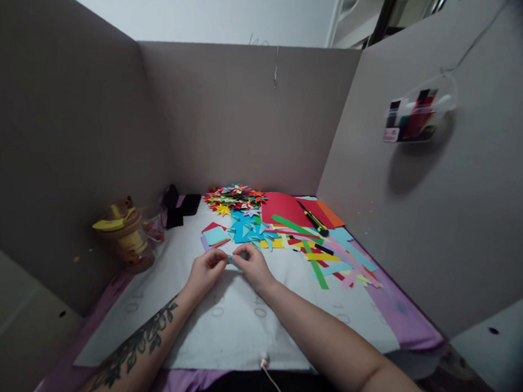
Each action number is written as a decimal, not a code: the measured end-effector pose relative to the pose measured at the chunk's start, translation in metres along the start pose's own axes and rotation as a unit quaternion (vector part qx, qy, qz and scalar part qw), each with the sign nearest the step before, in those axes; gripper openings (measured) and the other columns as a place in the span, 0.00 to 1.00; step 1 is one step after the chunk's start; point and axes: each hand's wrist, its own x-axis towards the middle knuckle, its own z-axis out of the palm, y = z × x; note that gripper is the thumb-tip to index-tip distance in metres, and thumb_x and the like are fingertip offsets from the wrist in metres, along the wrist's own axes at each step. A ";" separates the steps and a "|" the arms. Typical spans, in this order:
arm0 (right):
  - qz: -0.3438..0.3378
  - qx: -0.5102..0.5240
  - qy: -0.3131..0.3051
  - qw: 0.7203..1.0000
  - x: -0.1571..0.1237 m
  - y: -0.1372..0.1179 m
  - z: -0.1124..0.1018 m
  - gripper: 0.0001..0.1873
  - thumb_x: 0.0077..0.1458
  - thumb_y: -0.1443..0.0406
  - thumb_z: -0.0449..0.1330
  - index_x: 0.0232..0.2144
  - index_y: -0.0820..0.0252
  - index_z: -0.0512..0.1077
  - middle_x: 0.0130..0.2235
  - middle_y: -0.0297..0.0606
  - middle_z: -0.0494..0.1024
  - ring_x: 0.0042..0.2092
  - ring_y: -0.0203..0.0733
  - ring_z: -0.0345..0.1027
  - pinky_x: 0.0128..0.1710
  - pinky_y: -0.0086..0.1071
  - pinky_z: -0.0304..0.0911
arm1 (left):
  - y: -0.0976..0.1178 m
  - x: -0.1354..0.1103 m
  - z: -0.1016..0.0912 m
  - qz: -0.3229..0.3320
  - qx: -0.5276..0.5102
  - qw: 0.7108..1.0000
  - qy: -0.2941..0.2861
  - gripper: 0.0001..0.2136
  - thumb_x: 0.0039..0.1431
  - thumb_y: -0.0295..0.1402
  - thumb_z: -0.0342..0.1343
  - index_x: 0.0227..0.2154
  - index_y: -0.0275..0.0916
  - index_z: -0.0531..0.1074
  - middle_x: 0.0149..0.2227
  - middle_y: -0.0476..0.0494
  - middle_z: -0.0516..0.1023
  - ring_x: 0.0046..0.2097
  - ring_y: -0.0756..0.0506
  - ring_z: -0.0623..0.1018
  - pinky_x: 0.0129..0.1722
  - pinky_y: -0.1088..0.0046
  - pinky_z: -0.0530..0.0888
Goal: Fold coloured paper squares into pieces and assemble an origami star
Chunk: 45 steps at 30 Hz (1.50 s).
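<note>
Between the fingertips of my left hand (210, 268) and my right hand (250, 264) is a small light-blue piece of paper (232, 259). Both hands pinch it, one from each side, above the white sheet; most of it is hidden by the fingers. Just beyond the hands lie several folded light-blue paper pieces (250, 227), some on a blue sheet (239, 237). A small stack of square papers (216, 236) sits beyond my left hand.
A pile of colourful folded paper stars (234, 198) stands at the back. Right of it are red paper (283, 209), a yellow-black utility knife (316, 221) and scattered paper strips (324, 256). A brown pot-like container (130, 236) stands left. Grey panels (250, 116) enclose the table.
</note>
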 end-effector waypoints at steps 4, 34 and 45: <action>-0.014 -0.015 0.022 1.000 0.000 0.000 -0.001 0.05 0.43 0.66 0.60 0.27 0.59 0.69 0.28 0.31 0.71 0.30 0.36 0.62 0.32 0.29 0.57 | 0.001 0.001 0.000 -0.026 -0.026 0.999 -0.002 0.04 0.48 0.30 0.56 0.28 0.36 0.71 0.27 0.47 0.75 0.29 0.50 0.74 0.30 0.76 0.70; 0.012 0.111 0.100 0.989 0.011 0.006 -0.017 0.16 0.43 0.66 0.60 0.37 0.57 0.62 0.25 0.28 0.70 0.27 0.35 0.63 0.30 0.29 0.58 | 0.004 0.009 -0.009 -0.105 -0.096 0.984 0.109 0.09 0.45 0.32 0.61 0.29 0.36 0.70 0.23 0.50 0.75 0.26 0.51 0.74 0.28 0.77 0.69; 0.045 0.090 -0.031 0.994 0.001 0.011 0.007 0.25 0.42 0.67 0.59 0.45 0.56 0.58 0.28 0.28 0.71 0.28 0.35 0.66 0.29 0.28 0.59 | 0.000 0.005 0.002 -0.123 -0.132 0.981 0.073 0.11 0.45 0.35 0.61 0.31 0.37 0.68 0.25 0.48 0.75 0.27 0.49 0.76 0.29 0.74 0.70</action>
